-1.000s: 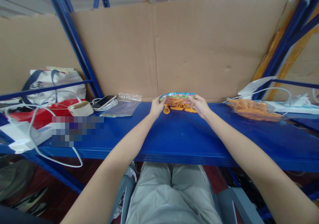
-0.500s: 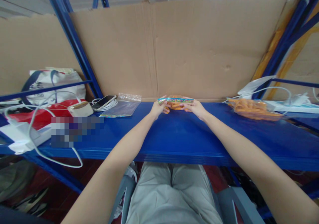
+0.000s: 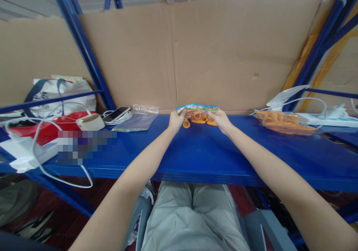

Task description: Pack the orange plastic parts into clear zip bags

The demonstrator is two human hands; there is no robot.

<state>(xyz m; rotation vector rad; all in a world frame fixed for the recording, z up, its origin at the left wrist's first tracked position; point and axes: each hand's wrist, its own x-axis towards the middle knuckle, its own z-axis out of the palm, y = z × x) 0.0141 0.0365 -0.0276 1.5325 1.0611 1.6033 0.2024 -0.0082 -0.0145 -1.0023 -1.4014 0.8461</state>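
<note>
Near the cardboard at the back of the blue shelf, both my hands grip a clear plastic bag with a colourful printed header. My left hand is closed on the left end of that header, my right hand on the right end. Several orange ring-shaped plastic pieces show below the header, between the hands. One orange piece hangs or lies just under my left fingers. Whether each piece is inside or outside the bag, I cannot tell.
Another bag of orange pieces lies at right, beside a white power strip. A flat clear bag, a phone and a white charger with cables lie at left. Cardboard stands behind the blue shelf.
The printed header has tilted and lifted slightly, showing more of its front. More orange pieces now show beneath it, and my fingers have shifted along its ends.
</note>
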